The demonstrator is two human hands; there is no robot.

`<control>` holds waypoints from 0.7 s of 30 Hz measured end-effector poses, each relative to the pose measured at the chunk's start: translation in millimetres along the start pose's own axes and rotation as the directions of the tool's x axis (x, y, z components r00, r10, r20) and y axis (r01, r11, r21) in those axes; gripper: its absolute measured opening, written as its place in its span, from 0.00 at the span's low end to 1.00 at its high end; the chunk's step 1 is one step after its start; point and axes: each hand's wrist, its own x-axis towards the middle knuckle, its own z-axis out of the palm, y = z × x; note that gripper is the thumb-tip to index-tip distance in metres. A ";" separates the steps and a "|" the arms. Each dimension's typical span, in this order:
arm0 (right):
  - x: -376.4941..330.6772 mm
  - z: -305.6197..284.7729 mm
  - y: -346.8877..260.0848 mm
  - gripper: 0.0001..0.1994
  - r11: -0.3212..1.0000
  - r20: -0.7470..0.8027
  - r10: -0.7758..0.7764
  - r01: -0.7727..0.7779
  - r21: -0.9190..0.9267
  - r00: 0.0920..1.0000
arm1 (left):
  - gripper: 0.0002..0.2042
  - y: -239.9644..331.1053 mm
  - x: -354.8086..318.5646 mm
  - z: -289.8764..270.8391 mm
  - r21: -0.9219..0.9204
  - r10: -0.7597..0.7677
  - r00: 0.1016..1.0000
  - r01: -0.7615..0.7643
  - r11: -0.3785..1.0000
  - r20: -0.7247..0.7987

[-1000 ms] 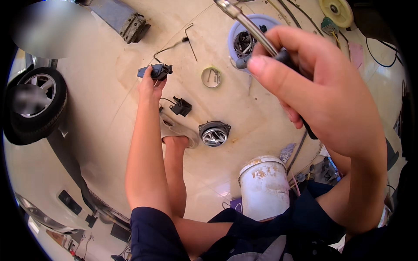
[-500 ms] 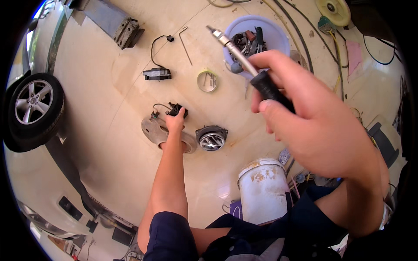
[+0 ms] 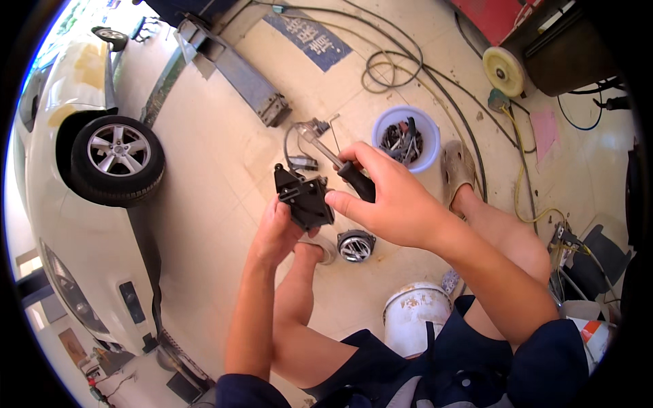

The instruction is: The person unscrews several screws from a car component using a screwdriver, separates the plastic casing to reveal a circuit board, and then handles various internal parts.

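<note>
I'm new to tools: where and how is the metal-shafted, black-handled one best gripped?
Probably by its black handle, coming from the person's right: the slimmer metal shaft points left and away from the body, leaving the thicker handle on that side. The right hand holds it there.

Short navy sleeves (image 3: pixel 549 364), dark shorts (image 3: pixel 371 360), tan clogs (image 3: pixel 454 168), bare hands (image 3: pixel 398 204)

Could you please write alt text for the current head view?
The person's left hand holds a boxy black part while the right hand grips a black-handled driver. A pale blue tub sits beyond; a pale car stands at left.
</note>
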 end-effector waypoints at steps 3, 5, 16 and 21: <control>1.9 -1.3 -13.2 0.20 0.985 0.082 -0.011 -0.004 0.173 0.997 | 0.45 8.1 -13.0 21.9 0.025 0.126 0.992 -0.126 0.992 0.016; 5.2 -2.7 -25.5 0.20 0.955 0.130 0.079 -0.112 0.274 0.988 | 0.48 11.7 -15.5 34.6 -0.054 0.153 0.984 -0.158 0.986 -0.089; 17.7 -5.3 -37.2 0.20 0.867 0.223 0.206 -0.284 0.409 0.953 | 0.34 32.4 5.0 51.8 -0.393 0.140 0.975 -0.198 0.898 -0.170; 21.2 -2.3 -40.7 0.20 0.863 0.210 0.135 -0.219 0.455 0.968 | 0.35 34.2 5.8 37.1 -0.617 0.217 0.976 -0.165 0.769 0.009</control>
